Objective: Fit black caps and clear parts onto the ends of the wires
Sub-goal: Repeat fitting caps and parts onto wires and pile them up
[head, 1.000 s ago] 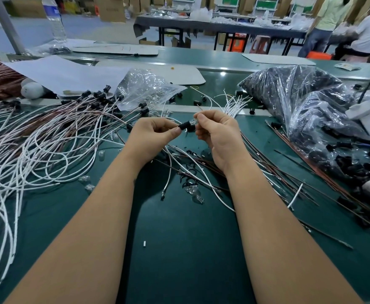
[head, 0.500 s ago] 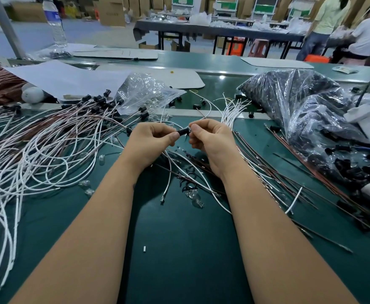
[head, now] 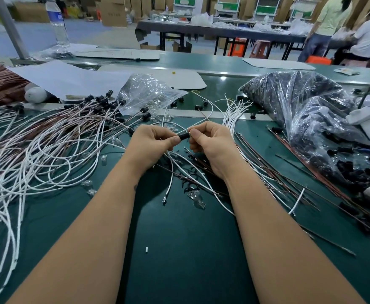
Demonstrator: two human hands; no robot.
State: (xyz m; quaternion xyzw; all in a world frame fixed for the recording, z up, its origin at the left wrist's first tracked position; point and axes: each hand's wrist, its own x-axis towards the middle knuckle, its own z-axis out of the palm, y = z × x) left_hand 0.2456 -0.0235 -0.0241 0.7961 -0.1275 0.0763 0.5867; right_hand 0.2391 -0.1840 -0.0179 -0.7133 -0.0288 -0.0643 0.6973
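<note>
Both hands on one cap (head: 183,136) now, over mat centre. Left hand (head: 152,142) pinches cap's near end, thumb against it; right hand (head: 210,142) pinches far end, fingers curled in. We've closed up since a second ago: hands apart then, cap showing loose between; now pressed together, cap squarer, white wire (head: 203,102) trailing off behind. We read that as cap seating on wire end. Clear part not visible in grip. Finished bunch (head: 105,102) lies left, bare wires (head: 234,110) right, cap bag (head: 300,99) beyond.
</note>
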